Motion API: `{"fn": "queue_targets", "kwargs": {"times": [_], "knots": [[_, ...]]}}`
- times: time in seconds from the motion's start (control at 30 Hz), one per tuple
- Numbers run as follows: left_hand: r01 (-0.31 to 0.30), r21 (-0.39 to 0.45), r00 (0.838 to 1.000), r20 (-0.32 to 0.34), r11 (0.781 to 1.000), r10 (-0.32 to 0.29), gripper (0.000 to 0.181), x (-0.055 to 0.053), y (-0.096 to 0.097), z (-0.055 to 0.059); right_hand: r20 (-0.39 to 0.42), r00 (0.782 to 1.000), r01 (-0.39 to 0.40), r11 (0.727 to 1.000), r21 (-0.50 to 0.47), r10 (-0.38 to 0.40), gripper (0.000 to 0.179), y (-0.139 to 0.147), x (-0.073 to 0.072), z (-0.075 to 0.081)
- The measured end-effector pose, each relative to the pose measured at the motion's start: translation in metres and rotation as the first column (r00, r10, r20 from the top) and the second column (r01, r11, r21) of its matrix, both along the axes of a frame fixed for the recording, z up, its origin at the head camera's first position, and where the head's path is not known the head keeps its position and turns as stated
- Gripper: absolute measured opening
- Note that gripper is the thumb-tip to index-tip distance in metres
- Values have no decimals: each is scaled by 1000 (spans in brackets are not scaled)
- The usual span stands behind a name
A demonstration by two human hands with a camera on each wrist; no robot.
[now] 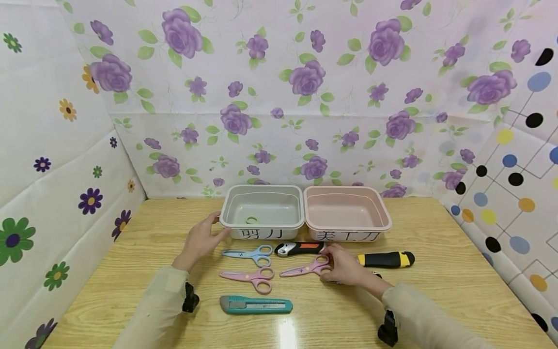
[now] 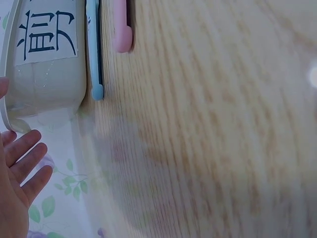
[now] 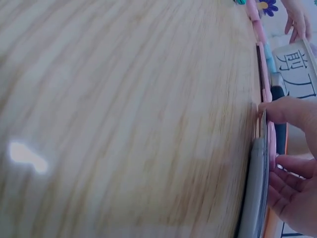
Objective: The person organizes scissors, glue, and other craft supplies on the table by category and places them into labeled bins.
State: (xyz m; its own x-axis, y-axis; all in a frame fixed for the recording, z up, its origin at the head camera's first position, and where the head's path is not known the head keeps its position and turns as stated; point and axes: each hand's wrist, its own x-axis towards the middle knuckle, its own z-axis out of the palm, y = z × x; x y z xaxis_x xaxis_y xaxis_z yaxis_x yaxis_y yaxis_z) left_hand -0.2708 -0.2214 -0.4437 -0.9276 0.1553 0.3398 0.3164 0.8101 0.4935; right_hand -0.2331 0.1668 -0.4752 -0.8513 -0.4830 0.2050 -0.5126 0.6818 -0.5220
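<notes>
In the head view my left hand [image 1: 201, 243] is at the left end of the grey box [image 1: 298, 224], thumb by its front corner; the left wrist view shows several loosely extended fingers [image 2: 30, 161]. My right hand [image 1: 346, 267] pinches pink scissors [image 1: 305, 269] by the handles, their blades pointing left. Partly hidden beneath that hand lies a grey-and-black utility knife [image 3: 253, 191]. Blue scissors [image 1: 248, 253] and a second pair of pink scissors [image 1: 248, 276] lie nearer my left hand. Inside the grey box, a green handle loop [image 1: 252, 220] shows.
A pink box [image 1: 348, 229] adjoins the grey one; both carry labels in front. Before them lie a black-and-orange utility knife [image 1: 300, 248] and a black-and-yellow one [image 1: 385, 260]. A teal utility knife [image 1: 256, 305] lies nearer me. Floral cloth [image 1: 279, 140] hangs behind the table.
</notes>
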Motion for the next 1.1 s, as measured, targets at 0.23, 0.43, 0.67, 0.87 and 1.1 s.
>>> {"fn": "queue_targets", "kwargs": {"times": [0.23, 0.43, 0.67, 0.87, 1.1], "knots": [[-1, -2, 1000, 5, 1000, 1, 58, 0, -1, 0, 48, 999, 5, 1000, 28, -7, 42, -7, 1, 4], [2, 5, 1000, 13, 1000, -2, 58, 0, -2, -2, -3, 1000, -26, 998, 58, 26, 53, -6, 2, 3], [7, 10, 1000, 17, 1000, -7, 58, -1, -2, -2, 51, 999, -14, 1000, 18, 13, 50, -5, 1, 2], [12, 17, 1000, -1, 1000, -11, 58, -1, -1, -1, 145, 988, -46, 996, -74, 57, 53, -2, -3, 1], [9, 14, 1000, -6, 1000, -9, 58, 0, -1, -1, 234, 969, -40, 981, -190, 85, 51, 3, -5, -1]]}}
